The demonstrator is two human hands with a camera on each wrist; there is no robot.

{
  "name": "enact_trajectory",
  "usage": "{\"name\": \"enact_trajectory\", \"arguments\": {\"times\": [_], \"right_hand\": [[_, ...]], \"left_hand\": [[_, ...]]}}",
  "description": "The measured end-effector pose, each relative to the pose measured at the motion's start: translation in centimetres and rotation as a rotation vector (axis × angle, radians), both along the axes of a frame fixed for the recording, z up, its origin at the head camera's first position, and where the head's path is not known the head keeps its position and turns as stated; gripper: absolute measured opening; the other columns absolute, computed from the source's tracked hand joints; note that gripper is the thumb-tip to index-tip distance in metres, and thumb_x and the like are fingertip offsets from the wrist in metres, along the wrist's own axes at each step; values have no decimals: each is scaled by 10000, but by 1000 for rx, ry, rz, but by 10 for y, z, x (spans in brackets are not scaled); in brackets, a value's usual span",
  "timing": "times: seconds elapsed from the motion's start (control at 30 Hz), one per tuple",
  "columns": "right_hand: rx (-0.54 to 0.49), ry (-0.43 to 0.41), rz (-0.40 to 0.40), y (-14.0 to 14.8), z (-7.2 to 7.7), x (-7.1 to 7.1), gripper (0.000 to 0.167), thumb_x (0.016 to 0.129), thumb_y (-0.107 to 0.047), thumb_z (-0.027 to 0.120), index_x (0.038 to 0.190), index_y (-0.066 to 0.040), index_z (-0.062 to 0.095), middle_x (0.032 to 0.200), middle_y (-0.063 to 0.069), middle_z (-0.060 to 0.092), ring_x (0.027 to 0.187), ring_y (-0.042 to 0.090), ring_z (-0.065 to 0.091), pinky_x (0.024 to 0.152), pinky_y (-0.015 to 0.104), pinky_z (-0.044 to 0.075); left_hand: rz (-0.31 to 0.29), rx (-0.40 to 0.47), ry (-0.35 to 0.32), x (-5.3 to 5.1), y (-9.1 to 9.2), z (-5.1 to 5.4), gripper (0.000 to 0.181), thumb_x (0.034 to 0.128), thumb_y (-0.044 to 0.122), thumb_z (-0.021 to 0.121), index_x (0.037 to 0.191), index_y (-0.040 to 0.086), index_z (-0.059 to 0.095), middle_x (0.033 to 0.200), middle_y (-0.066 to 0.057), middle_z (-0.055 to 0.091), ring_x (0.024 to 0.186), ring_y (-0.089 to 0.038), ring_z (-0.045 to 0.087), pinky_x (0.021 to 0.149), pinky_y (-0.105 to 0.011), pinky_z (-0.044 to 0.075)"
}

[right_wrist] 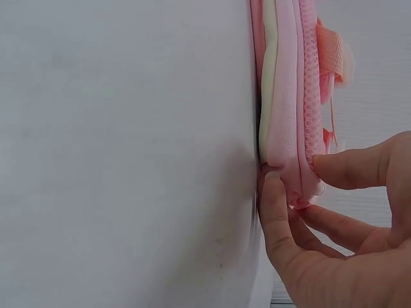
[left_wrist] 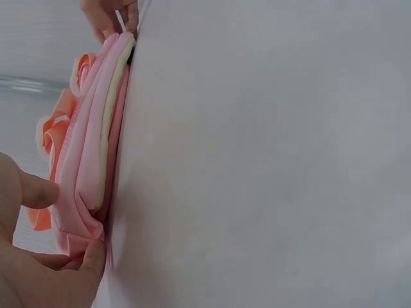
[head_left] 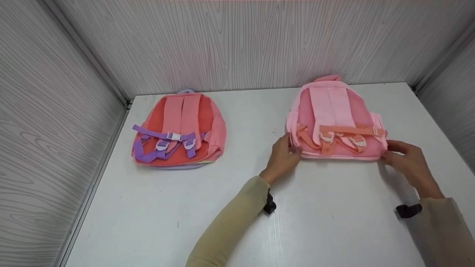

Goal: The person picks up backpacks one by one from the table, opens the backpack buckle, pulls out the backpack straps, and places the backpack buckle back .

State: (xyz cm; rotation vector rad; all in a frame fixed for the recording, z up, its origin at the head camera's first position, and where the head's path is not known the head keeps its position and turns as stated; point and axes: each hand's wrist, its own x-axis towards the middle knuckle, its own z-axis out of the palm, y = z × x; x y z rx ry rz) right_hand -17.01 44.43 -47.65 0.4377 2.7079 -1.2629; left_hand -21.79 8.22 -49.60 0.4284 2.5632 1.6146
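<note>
A light pink backpack (head_left: 330, 107) lies on the white table (head_left: 230, 215) at the right, its strap side up, with orange webbing straps (head_left: 345, 129) across its lower part. My left hand (head_left: 282, 159) grips its lower left corner, thumb above and fingers at the side, as the left wrist view shows on the pink fabric (left_wrist: 87, 173). At the lower right corner my right hand (head_left: 410, 163) pinches the bag. In the right wrist view the thumb presses the mesh back panel while the fingers (right_wrist: 279, 218) curl beneath the edge. The bag's front is hidden underneath.
A second backpack (head_left: 178, 122), coral and red with purple straps (head_left: 148, 148), lies strap side up at the table's left. A wood-grain panel (head_left: 241, 44) stands behind the table, with side panels at left and right. Black wrist devices (head_left: 269, 205) sit by both cuffs.
</note>
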Motion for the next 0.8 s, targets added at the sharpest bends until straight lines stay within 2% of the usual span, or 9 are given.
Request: {"name": "enact_trajectory", "arguments": {"times": [0.17, 0.4, 0.6, 0.8], "right_hand": [[-25, -15, -22, 8, 2, -4, 743, 1096, -453, 538, 1651, -5, 328, 1595, 330, 413, 990, 20, 597, 760, 90, 513], [-47, -9, -79, 20, 0, -7, 724, 1104, -393, 529, 1658, 12, 296, 1590, 360, 394, 871, -104, 587, 747, 69, 527], [-58, -22, -120, 28, 2, -10, 685, 1122, -338, 495, 1672, -2, 261, 1593, 350, 397, 863, -122, 579, 771, 100, 556], [-56, -60, -155, 34, 3, -13, 722, 1113, -373, 497, 1682, -15, 232, 1619, 343, 376, 907, -75, 573, 761, 104, 556]], "left_hand": [[-5, 10, 28, -2, 11, -1, 376, 1044, 162, 645, 1399, 54, 582, 1175, -26, 640, 1030, -85, 562, 941, -190, 517], [1, 1, 73, -3, 26, -1, 311, 1031, 156, 648, 1307, 18, 610, 1034, -42, 598, 930, -98, 519, 810, -190, 459], [-2, -6, 64, -6, 40, -1, 341, 1040, 166, 654, 1346, 29, 592, 1087, -33, 609, 957, -90, 530, 856, -164, 478], [4, -6, 61, -7, 48, 0, 329, 1037, 163, 666, 1330, 35, 589, 1071, -8, 595, 946, -86, 534, 839, -157, 470]]}}
